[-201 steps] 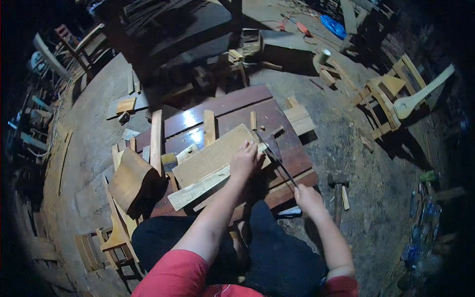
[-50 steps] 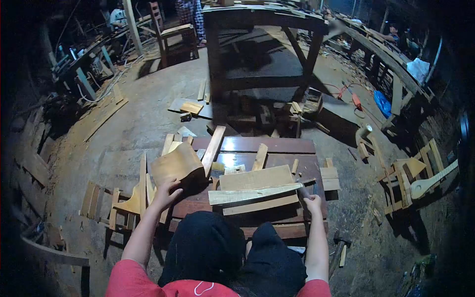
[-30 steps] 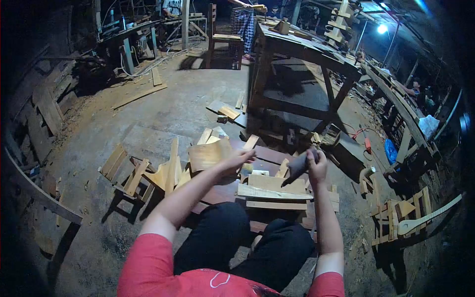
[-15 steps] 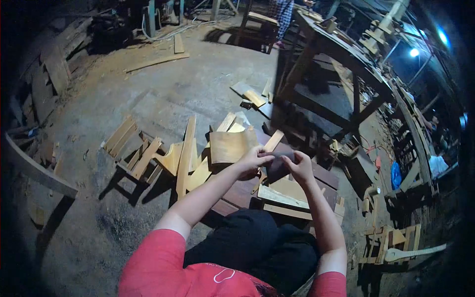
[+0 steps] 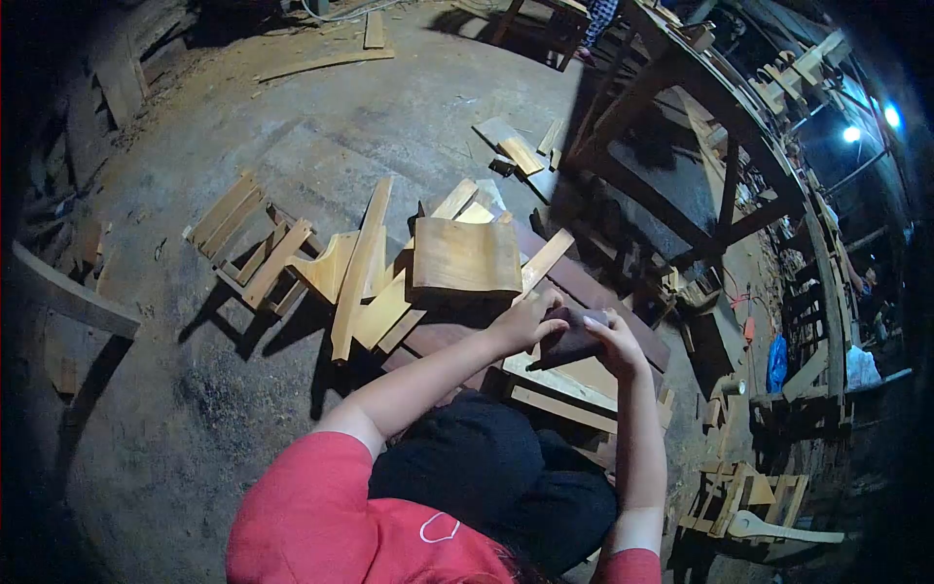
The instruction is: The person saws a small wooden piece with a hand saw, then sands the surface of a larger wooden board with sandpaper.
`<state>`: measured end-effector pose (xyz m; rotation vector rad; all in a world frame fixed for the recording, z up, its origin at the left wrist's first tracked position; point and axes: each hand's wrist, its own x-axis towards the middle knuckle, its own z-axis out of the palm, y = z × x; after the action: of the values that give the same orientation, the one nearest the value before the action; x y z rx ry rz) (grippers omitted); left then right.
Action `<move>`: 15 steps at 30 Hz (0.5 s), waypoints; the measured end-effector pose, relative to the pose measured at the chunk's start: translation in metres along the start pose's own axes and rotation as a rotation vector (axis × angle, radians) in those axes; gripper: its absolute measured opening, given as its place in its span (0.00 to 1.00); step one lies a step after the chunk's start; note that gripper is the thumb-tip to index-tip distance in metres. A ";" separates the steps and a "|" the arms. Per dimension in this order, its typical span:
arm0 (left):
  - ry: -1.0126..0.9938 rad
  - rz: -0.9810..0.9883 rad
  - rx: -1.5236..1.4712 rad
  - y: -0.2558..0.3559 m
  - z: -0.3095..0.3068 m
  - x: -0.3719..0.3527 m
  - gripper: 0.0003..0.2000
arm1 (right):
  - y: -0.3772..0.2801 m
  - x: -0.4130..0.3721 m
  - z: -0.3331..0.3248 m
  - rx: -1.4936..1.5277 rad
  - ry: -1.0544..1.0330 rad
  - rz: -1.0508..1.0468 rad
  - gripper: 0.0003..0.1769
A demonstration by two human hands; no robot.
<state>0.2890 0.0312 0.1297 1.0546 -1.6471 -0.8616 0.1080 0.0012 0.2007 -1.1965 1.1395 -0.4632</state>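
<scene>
Hands: left hand [image 5: 525, 321] and right hand [image 5: 615, 343] both closed on a dark flat tool [image 5: 569, 343], held over the knees | Below: pale planks [image 5: 556, 378] on a dark board [image 5: 589, 290] | Left: curved wooden panel [image 5: 465, 255] just beside left hand, open bare floor [image 5: 175, 409] beyond | Right: workbench frame [image 5: 710, 195] near
</scene>
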 end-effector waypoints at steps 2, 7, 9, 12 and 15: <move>0.052 0.027 0.062 -0.006 0.004 0.003 0.16 | -0.016 -0.015 0.020 0.172 -0.022 0.008 0.22; 0.154 0.023 0.094 0.000 -0.010 0.008 0.19 | 0.009 0.000 0.028 0.099 -0.052 0.023 0.25; 0.168 -0.122 0.094 -0.005 -0.007 0.007 0.22 | 0.017 0.004 0.023 0.074 0.104 0.071 0.24; 0.170 -0.553 -0.936 -0.032 -0.002 0.010 0.32 | 0.026 0.008 0.028 0.104 0.216 -0.017 0.20; -0.250 -0.521 -1.201 -0.050 -0.014 -0.008 0.36 | 0.034 0.013 0.025 0.176 0.205 -0.035 0.18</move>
<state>0.3155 0.0187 0.0862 0.4787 -0.7046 -2.0233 0.1262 0.0150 0.1633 -1.0334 1.2260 -0.7108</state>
